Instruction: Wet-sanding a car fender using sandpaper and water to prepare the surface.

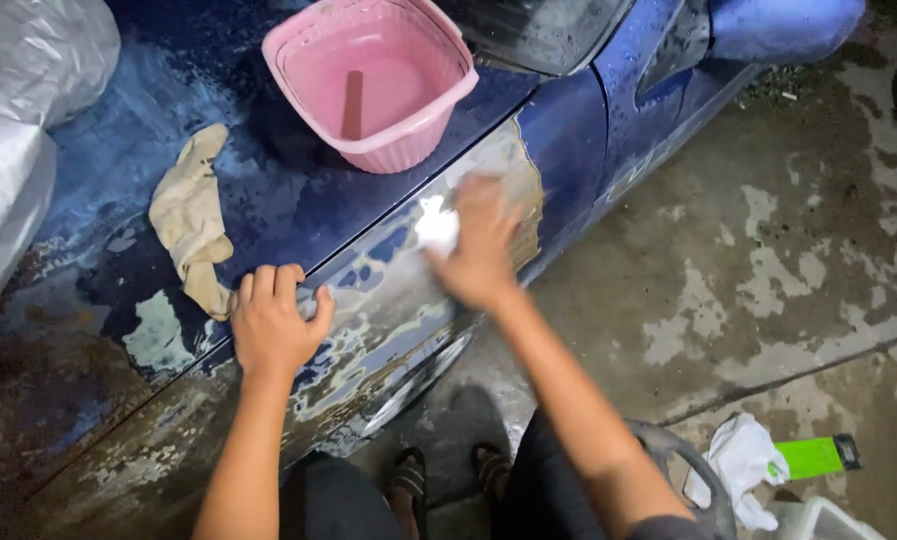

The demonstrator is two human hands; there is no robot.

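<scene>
My right hand (481,245) presses a small white pad (437,228) against the patchy, sanded fender (389,300) of a blue car; the hand is blurred. My left hand (272,322) rests flat on the edge where the hood (269,190) meets the fender, fingers curled over the seam, holding nothing. A crumpled beige rag (194,220) lies on the wet hood just above my left hand. A pink plastic basket (374,80) holding water stands on the hood near the windshield.
Silver plastic sheeting (19,120) covers the left side. Wet concrete floor (769,250) lies to the right. On the floor near my knees are a white cloth (744,465), a green flat tool (819,457) and a dark round object (704,480). My sandalled feet (449,475) stand below.
</scene>
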